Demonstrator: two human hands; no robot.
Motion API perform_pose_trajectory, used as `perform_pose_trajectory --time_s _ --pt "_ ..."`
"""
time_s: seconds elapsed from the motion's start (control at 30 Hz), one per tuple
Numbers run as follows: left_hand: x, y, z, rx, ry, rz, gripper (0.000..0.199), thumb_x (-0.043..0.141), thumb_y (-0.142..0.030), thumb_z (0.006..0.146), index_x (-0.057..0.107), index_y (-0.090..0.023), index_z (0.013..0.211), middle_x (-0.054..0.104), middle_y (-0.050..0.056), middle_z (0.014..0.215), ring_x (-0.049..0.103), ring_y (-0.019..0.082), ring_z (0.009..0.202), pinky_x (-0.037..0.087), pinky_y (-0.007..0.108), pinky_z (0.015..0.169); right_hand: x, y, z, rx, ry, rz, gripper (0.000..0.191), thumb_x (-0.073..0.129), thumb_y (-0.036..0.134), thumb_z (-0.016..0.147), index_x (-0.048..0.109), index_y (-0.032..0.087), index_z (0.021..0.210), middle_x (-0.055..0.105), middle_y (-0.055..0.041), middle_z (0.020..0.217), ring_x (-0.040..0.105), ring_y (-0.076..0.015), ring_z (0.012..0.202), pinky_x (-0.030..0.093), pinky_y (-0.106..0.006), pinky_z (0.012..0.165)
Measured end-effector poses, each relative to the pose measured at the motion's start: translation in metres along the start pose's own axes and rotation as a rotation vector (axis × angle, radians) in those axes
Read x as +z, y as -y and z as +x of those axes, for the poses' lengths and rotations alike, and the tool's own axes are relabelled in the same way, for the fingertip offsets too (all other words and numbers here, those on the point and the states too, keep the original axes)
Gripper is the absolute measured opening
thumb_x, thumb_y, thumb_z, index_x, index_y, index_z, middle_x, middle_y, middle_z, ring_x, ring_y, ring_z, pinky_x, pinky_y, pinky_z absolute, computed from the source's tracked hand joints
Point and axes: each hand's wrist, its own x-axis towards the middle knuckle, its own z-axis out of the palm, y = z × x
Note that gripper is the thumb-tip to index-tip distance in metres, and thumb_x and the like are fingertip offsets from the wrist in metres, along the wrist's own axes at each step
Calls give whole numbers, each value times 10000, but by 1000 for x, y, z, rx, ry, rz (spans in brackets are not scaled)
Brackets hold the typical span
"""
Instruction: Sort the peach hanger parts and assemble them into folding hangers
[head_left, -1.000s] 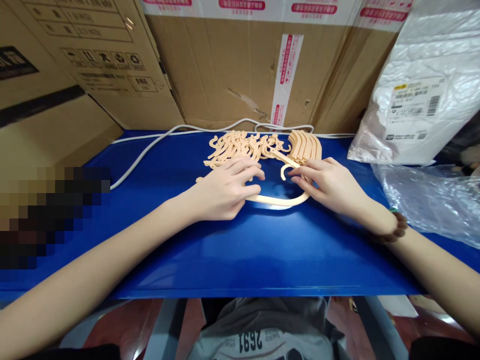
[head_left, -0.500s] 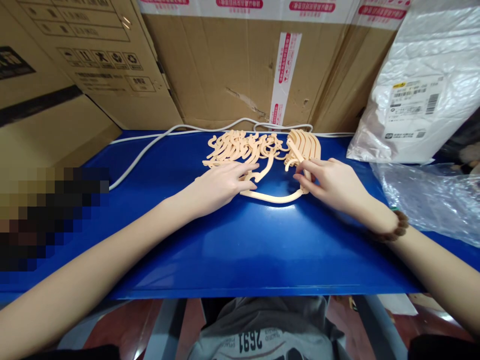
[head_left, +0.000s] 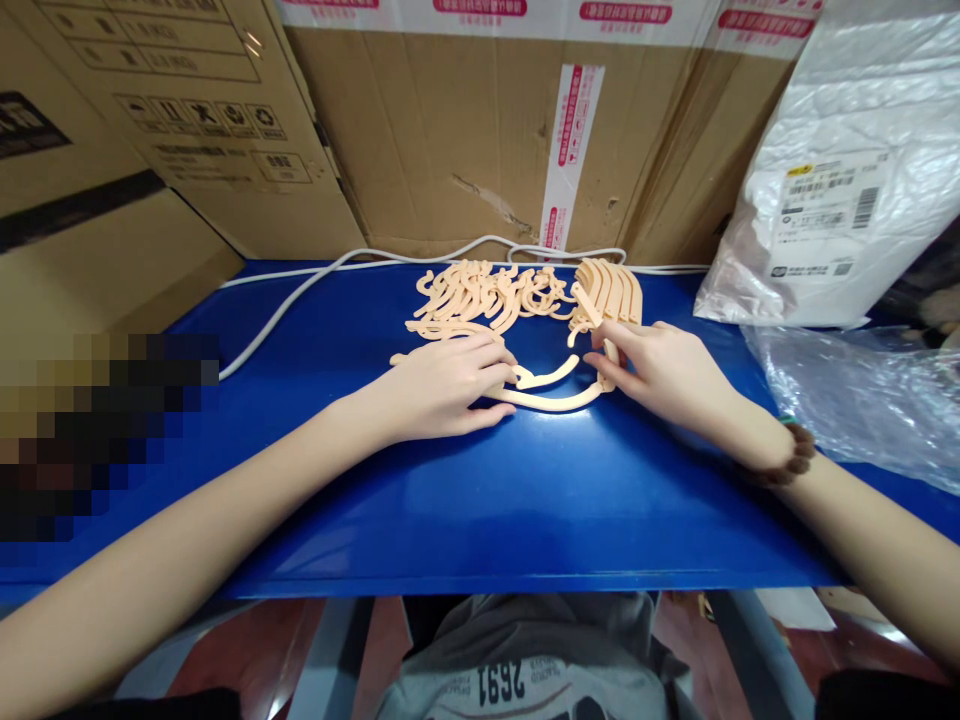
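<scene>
Curved beige pieces, which look like parts of folding clothes hangers, lie before me on the blue table. My left hand (head_left: 457, 388) is closed at the left end of a long curved hanger arm (head_left: 555, 403), its thumb apart on the near side. From its fingertips a shorter hooked piece (head_left: 551, 375) points right. My right hand (head_left: 660, 365) pinches a joined hanger part (head_left: 610, 362) at the right end of the long arm; the fingers hide some of it. A straight-looking beige piece (head_left: 586, 303) sticks up beyond the right fingers.
Behind my hands lies a heap of hooked beige pieces (head_left: 469, 290), with a neat row of curved arms (head_left: 619, 290) to its right. A white cable (head_left: 300, 285) runs along the back beside cardboard boxes (head_left: 450, 150). A white parcel bag (head_left: 817, 220) and clear plastic (head_left: 862, 400) are at right.
The shorter hooked piece has swung from pointing away to pointing right. My left hand has shifted slightly nearer, its fingers now over the hook's end. The right hand has barely moved.
</scene>
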Motion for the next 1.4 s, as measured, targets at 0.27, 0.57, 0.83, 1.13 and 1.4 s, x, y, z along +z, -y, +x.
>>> perform_pose_trajectory --time_s 0.27,0.57,0.83,1.13,1.4 --pt "5 -1 -1 30 -8 -15 232 436 -249 999 647 -154 1010 677 81 1124 621 192 1044 482 301 904 2 2 -1 -38 9 -30 185 433 314 994 572 210 930 691 -36 802 605 -186 674 379 -298 674" --pt "5 -4 0 19 -20 -51 181 454 -211 981 628 -163 1002 685 75 1108 632 186 1016 491 295 877 1 6 -2 -53 38 34 183 440 325 984 579 217 933 672 -30 778 598 -185 669 356 -279 618" --pt "6 -4 0 -29 -6 -124 165 455 -124 956 598 -166 1028 654 68 1185 648 157 1001 507 255 815 0 12 -4 -158 123 168 234 438 372 999 583 218 900 678 -10 779 561 -145 613 331 -266 611" --pt "2 -7 2 -62 -80 190 240 426 -252 995 629 -158 907 688 44 817 659 177 761 454 277 657 -2 25 -8 -235 142 216 324 393 417 1021 590 214 864 686 -10 741 542 -142 564 316 -277 616" --pt "3 -14 1 -57 -95 237 274 411 -282 1010 641 -161 923 690 32 807 652 178 766 388 286 581 0 32 -12 -314 162 253 220 385 222 967 599 194 926 703 -29 808 547 -158 605 345 -291 675"
